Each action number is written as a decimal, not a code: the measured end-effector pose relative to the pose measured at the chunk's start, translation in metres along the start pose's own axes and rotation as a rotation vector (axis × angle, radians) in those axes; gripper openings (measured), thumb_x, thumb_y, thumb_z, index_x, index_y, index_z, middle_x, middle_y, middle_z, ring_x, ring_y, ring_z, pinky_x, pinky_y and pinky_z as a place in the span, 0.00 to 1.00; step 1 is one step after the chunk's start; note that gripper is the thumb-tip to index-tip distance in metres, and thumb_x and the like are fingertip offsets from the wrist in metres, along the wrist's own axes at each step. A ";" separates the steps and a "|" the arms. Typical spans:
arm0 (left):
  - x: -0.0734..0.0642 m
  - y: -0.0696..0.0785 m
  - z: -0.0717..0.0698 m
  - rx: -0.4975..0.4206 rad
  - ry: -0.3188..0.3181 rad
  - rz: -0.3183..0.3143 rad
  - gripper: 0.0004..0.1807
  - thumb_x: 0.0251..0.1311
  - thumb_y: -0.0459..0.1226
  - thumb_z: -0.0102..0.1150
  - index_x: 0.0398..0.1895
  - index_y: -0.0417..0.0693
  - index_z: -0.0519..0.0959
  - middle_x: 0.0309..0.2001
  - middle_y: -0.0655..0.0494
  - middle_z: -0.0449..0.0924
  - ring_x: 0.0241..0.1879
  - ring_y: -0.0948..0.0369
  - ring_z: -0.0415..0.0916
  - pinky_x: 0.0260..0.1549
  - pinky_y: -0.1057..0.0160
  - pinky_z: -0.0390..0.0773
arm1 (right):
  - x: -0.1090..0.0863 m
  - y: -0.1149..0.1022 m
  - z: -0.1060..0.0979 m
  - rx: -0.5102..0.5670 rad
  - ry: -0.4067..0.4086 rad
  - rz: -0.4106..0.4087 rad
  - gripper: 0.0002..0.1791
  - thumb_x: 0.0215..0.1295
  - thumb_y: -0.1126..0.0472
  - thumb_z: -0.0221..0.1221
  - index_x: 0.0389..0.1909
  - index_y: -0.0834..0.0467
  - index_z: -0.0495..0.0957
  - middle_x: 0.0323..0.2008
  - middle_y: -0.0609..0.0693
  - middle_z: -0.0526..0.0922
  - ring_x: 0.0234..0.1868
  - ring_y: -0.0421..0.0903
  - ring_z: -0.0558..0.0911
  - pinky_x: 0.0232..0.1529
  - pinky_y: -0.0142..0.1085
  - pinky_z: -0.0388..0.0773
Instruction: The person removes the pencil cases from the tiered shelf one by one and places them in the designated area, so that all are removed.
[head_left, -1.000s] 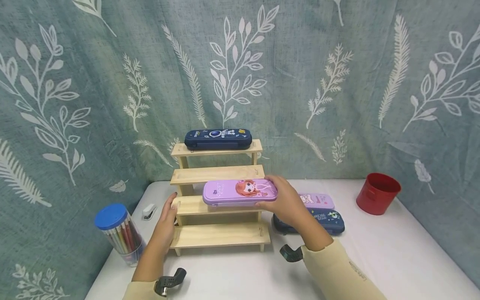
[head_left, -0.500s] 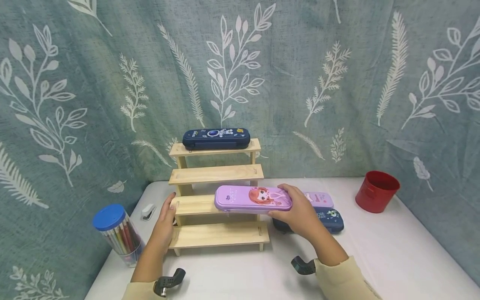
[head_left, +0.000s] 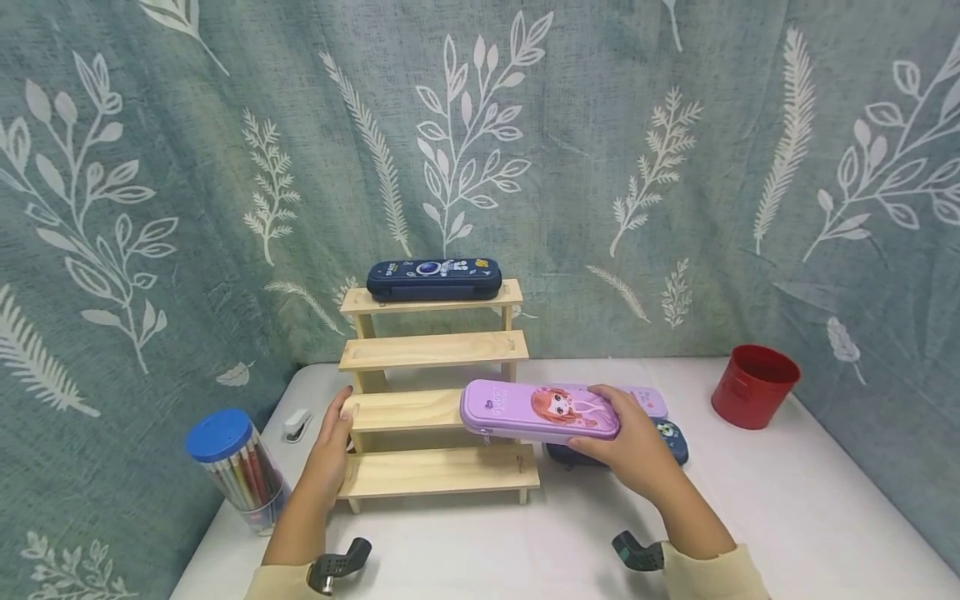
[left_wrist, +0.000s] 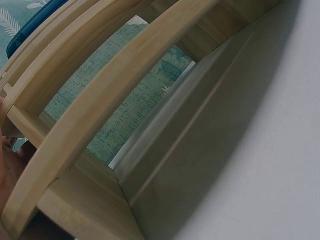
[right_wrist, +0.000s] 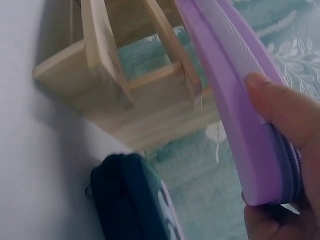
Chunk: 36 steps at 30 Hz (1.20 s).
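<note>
White bench [head_left: 465,558]. Wooden four-tier rack [head_left: 435,471] stands on it, nearer left edge than right; navy astronaut case [head_left: 435,280] lies on rack's top tier. Blue-lidded pencil tub [head_left: 243,475] at bench's left edge, small white stapler [head_left: 297,423] toward far left corner. Right of rack: navy case [head_left: 672,440], partly hidden, lilac case [head_left: 647,400] just beyond, toward far edge. Red bucket [head_left: 752,396] near far right corner.
</note>
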<state>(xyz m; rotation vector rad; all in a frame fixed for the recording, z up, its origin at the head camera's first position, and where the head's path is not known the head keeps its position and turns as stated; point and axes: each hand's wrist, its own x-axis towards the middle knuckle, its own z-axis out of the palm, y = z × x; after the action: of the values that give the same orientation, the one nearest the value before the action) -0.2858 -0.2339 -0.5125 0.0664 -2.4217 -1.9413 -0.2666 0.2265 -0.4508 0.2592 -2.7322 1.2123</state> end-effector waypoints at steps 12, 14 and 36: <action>-0.002 -0.002 -0.001 -0.010 -0.003 -0.009 0.30 0.84 0.57 0.26 0.85 0.80 0.42 0.87 0.56 0.36 0.85 0.43 0.32 0.76 0.27 0.34 | -0.009 0.031 -0.021 -0.030 0.000 0.046 0.56 0.56 0.38 0.76 0.79 0.57 0.61 0.75 0.67 0.66 0.74 0.68 0.67 0.69 0.70 0.64; -0.002 -0.003 -0.001 -0.008 -0.004 -0.019 0.29 0.84 0.56 0.26 0.84 0.82 0.41 0.87 0.57 0.35 0.85 0.43 0.32 0.76 0.26 0.34 | -0.012 0.038 -0.027 -0.043 0.005 0.063 0.57 0.56 0.37 0.76 0.79 0.57 0.60 0.75 0.68 0.64 0.74 0.69 0.65 0.69 0.71 0.63; -0.001 0.001 0.000 -0.017 -0.022 0.008 0.32 0.83 0.58 0.26 0.86 0.74 0.41 0.86 0.55 0.36 0.85 0.43 0.33 0.77 0.28 0.36 | -0.045 0.086 -0.048 -0.054 -0.024 0.158 0.60 0.52 0.37 0.78 0.79 0.60 0.60 0.74 0.71 0.64 0.74 0.73 0.64 0.68 0.73 0.61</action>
<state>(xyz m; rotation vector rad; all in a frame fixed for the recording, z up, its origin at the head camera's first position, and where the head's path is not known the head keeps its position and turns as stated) -0.2845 -0.2339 -0.5116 0.0356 -2.4145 -1.9697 -0.2380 0.3240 -0.4896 0.0531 -2.8478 1.1762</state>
